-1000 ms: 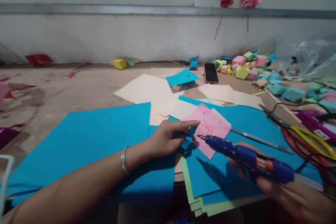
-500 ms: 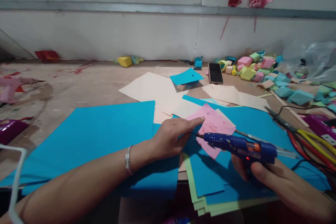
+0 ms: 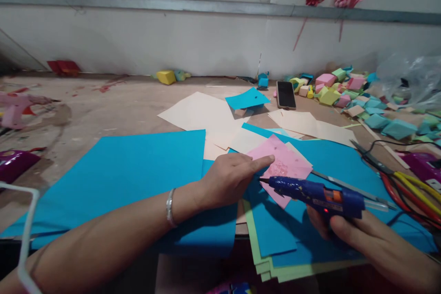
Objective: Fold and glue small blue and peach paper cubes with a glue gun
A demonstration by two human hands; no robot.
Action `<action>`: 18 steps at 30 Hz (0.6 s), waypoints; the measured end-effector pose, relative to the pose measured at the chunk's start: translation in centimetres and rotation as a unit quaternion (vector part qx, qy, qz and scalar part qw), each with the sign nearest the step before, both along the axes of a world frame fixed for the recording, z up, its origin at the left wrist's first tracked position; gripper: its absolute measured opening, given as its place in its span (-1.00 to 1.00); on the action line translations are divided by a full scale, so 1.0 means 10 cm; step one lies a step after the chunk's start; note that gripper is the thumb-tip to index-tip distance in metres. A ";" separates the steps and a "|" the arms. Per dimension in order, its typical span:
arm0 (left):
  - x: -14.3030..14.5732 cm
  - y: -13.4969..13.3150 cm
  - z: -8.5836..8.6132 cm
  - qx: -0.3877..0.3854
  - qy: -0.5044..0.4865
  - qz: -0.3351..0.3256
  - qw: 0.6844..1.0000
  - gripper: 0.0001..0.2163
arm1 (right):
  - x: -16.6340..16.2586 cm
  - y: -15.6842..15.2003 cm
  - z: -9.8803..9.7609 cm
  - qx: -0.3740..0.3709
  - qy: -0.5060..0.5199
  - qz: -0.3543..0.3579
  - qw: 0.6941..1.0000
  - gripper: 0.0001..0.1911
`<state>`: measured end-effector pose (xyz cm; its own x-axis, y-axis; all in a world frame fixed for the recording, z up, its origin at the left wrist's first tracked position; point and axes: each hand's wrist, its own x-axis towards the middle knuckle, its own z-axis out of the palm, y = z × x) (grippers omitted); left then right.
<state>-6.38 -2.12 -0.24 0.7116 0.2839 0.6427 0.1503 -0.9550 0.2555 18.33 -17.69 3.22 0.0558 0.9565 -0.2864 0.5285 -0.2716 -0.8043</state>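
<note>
My right hand [image 3: 351, 229] grips a dark blue hot glue gun [image 3: 313, 195] with an orange part, a lit red light and a clear glue stick out of its back. Its black nozzle points left, close beneath the fingers of my left hand [image 3: 229, 179]. That hand's index finger stretches over a square of pink paper [image 3: 296, 165] bearing clumps of glue. The other fingers curl underneath, and what they hold, if anything, is hidden. Blue card sheets [image 3: 144, 165] spread under my left arm, and more blue sheets [image 3: 330, 243] lie over pale green ones on the right.
Scissors [image 3: 379, 165] with yellow and red handles lie at the right, near a heap of folded paper boxes [image 3: 372, 101]. A phone [image 3: 285, 95] rests at the back beside a curved blue paper piece [image 3: 248, 98]. At the left is a pink glue gun [image 3: 17, 108].
The view has shifted slightly, so everything sits a little differently in the frame. Both hands and the glue gun keep almost the same positions over the pink paper.
</note>
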 end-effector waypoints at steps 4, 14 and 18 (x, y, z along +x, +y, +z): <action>0.01 0.00 -0.01 0.006 0.000 0.006 1.000 -0.47 | -0.06 0.03 0.07 0.029 -0.023 0.024 0.999 -0.48; 0.00 -0.02 0.00 -0.004 0.002 0.004 1.000 -0.47 | -0.03 -0.02 0.03 0.023 -0.046 0.023 0.998 -0.42; -0.02 -0.05 0.04 -0.060 -0.001 -0.004 0.998 -0.40 | 0.00 -0.05 -0.01 0.027 -0.046 0.023 0.998 -0.45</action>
<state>-6.58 -2.60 0.18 0.7122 0.3542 0.6060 0.1428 -0.9184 0.3690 18.30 -18.15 3.11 0.0358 0.9727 -0.2292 0.6116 -0.2027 -0.7647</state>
